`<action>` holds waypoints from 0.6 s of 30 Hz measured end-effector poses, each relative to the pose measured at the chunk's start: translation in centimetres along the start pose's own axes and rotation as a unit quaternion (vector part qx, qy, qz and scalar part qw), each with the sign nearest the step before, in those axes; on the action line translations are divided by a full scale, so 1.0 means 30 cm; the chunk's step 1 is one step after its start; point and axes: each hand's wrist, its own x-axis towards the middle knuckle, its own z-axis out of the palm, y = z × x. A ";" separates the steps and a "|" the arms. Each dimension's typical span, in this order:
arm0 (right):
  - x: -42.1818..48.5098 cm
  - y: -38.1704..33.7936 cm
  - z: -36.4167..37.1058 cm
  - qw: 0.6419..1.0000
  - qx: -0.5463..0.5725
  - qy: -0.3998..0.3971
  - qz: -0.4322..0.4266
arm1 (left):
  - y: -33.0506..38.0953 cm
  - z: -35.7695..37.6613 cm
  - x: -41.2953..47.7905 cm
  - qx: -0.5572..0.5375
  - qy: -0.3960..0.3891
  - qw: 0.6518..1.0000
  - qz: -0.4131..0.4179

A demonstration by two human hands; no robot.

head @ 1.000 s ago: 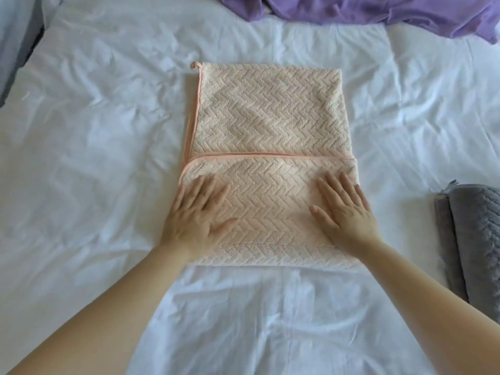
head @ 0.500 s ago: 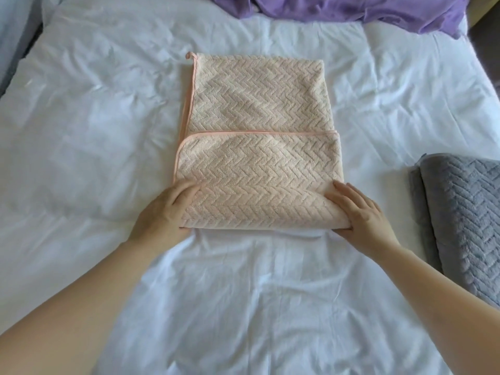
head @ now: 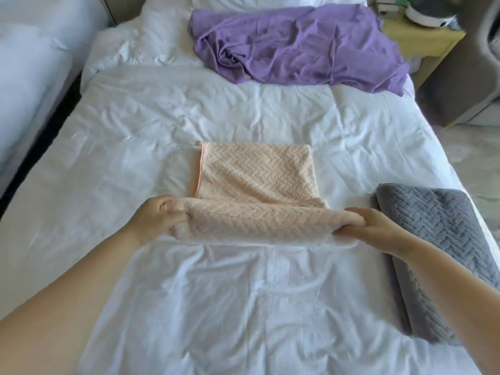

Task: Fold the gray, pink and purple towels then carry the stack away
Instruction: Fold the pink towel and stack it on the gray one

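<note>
The pink towel (head: 254,174) lies partly folded in the middle of the white bed (head: 243,307). Its near folded edge is lifted off the sheet. My left hand (head: 155,216) grips that edge at its left corner and my right hand (head: 374,226) grips it at the right corner. A folded gray towel (head: 438,244) lies at the bed's right side, just beyond my right forearm. The purple towel (head: 297,44) sits crumpled and unfolded at the head of the bed.
White pillows (head: 162,41) lie at the bed's head, left of the purple towel. A yellow nightstand (head: 414,41) with a round white device (head: 430,9) stands at the far right. Another bed (head: 27,63) runs along the left, across a dark gap.
Both hands went from pressing flat on the pink towel to gripping its near corners and lifting that edge. The view pulled back, showing the purple towel and more of the bed.
</note>
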 end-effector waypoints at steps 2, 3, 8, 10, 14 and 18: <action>-0.004 -0.026 -0.027 0.999 0.054 -0.005 0.005 | 0.004 -0.012 0.012 -0.048 0.012 0.999 -0.012; 0.004 -0.035 -0.037 0.997 0.080 0.005 0.011 | 0.006 -0.012 0.025 -0.072 0.019 0.997 -0.022; 0.156 -0.027 -0.017 0.972 0.201 0.098 0.070 | 0.032 0.052 0.183 -0.211 0.025 0.971 -0.107; 0.250 -0.015 -0.001 0.946 0.284 0.136 0.082 | 0.046 0.084 0.282 -0.240 0.026 0.962 -0.130; 0.426 0.035 0.023 0.900 0.414 0.108 0.084 | 0.029 0.139 0.457 -0.228 0.085 0.962 -0.122; 0.490 0.080 0.100 0.918 0.361 0.087 0.139 | -0.055 0.195 0.495 -0.140 0.078 0.979 -0.124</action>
